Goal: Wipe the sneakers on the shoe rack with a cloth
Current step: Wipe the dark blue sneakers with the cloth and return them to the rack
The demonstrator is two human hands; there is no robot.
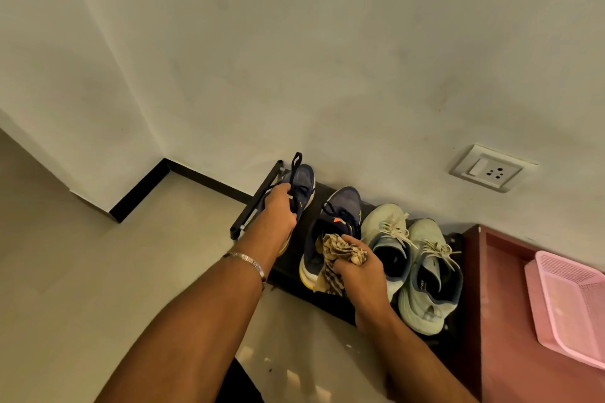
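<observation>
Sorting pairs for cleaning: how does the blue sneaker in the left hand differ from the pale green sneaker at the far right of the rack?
The blue sneaker is dark navy with dark laces; the pale green sneaker is mint with cream laces. The blue sneaker is gripped by the left hand at the rack's left end; the pale green sneaker sits untouched at the right end. Both are lace-up and point toward the wall.

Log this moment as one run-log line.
left hand: grips blue sneaker | right hand: holds cloth | pale sneakers: on rack
</observation>
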